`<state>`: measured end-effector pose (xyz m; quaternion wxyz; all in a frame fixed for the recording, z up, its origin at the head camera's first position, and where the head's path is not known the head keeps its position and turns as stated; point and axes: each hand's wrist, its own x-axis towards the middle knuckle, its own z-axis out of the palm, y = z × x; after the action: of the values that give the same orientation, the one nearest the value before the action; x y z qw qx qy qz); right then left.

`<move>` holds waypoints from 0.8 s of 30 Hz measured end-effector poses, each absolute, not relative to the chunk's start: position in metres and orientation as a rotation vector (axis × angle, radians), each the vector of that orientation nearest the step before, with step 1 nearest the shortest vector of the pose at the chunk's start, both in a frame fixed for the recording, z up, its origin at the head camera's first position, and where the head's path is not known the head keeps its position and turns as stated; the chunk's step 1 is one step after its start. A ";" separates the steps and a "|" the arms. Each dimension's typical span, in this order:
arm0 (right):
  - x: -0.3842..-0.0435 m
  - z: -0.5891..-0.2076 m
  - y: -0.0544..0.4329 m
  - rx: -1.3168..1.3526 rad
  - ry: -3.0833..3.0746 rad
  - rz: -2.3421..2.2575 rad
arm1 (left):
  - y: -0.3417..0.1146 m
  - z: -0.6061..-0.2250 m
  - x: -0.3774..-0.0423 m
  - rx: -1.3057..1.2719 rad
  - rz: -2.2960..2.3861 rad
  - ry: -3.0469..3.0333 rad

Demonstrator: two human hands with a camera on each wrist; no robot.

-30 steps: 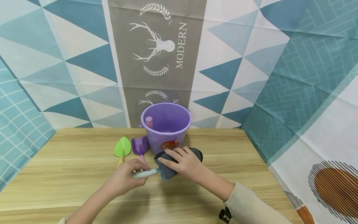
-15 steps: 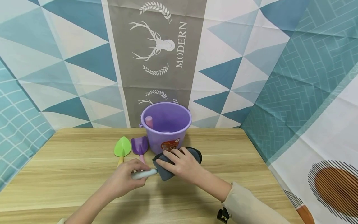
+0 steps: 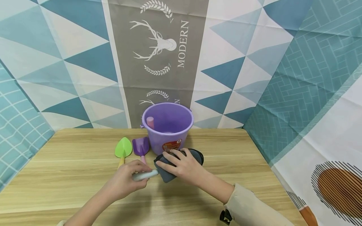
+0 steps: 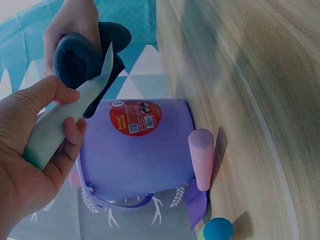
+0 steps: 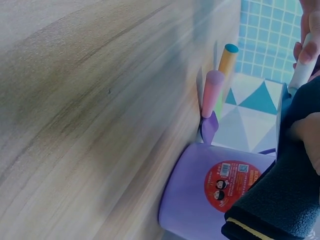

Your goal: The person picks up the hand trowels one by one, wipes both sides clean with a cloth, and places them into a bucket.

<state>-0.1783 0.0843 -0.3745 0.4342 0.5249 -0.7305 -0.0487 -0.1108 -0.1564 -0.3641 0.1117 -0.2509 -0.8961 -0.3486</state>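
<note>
My left hand (image 3: pixel 127 179) grips the pale handle (image 4: pixel 55 122) of a toy shovel between thumb and fingers. Its light blue blade (image 4: pixel 107 64) points right and lies mostly hidden under a dark cloth (image 3: pixel 168 174). Over that blade, my right hand (image 3: pixel 185 166) holds the folded cloth, fingers spread across its top. The right wrist view shows the thumb (image 5: pixel 309 137) pressing on the cloth, whose edge is bordered in yellow and black. Both hands are held above the wooden table, just in front of a purple bucket (image 3: pixel 156 139).
A pink handle (image 3: pixel 150 122) sticks up inside the bucket. Left of the bucket lie a green toy shovel (image 3: pixel 123 147) with a yellow handle and a purple toy shovel (image 3: pixel 140 146) with a pink handle. Patterned sheets (image 3: pixel 226 62) hang behind the wooden table (image 3: pixel 70 163).
The cloth and right hand have shifted slightly left toward the shovel's handle, covering the blade edge that showed earlier. The left hand keeps its grip and has barely moved.
</note>
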 end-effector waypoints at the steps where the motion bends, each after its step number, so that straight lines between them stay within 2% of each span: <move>1: -0.178 -0.374 0.084 1.304 -1.812 -0.133 | -0.156 -0.364 -0.111 -0.741 -1.026 -2.631; 13: -0.179 -0.374 0.087 1.288 -1.731 -0.239 | -0.155 -0.363 -0.110 -0.764 -1.019 -2.596; 24: -0.170 -0.354 0.089 1.281 -1.654 -0.272 | -0.153 -0.362 -0.108 -0.772 -1.016 -2.600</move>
<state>-0.1696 0.0894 -0.3544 0.4932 0.5283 -0.6820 -0.1119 -0.1084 -0.1527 -0.3621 0.1224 -0.2646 -0.8909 -0.3483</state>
